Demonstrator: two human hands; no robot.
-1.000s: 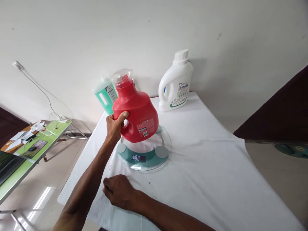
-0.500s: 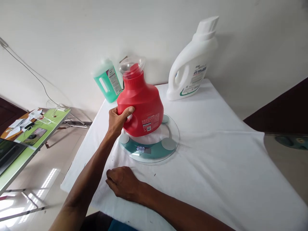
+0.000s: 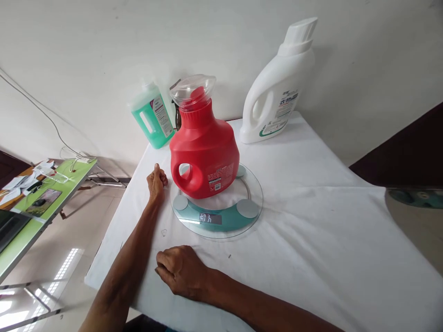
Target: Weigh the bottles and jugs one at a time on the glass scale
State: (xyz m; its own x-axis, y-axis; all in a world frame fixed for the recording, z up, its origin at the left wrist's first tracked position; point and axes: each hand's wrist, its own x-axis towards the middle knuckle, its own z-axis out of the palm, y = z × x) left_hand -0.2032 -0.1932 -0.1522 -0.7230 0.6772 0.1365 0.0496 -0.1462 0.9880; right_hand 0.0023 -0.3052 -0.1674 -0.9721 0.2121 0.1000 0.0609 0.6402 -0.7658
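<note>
Red jug (image 3: 204, 152) now stands on the scale (image 3: 221, 221) – display lit. Left hand (image 3: 156, 180) has let go, loosely curled, empty, just beside the jug. Right hand (image 3: 180, 272) rests curled on the table (image 3: 311, 221), empty.

Red detergent jug (image 3: 204, 150) with a clear cap stands upright on the round glass scale (image 3: 217, 210), toward the table's far left edge, handle facing left.

Soft, bright daylight fills the scene. Glare streaks the floor (image 3: 64, 269) at lower left. Wide-angle distortion bends the edges; focus stays sharp.
</note>
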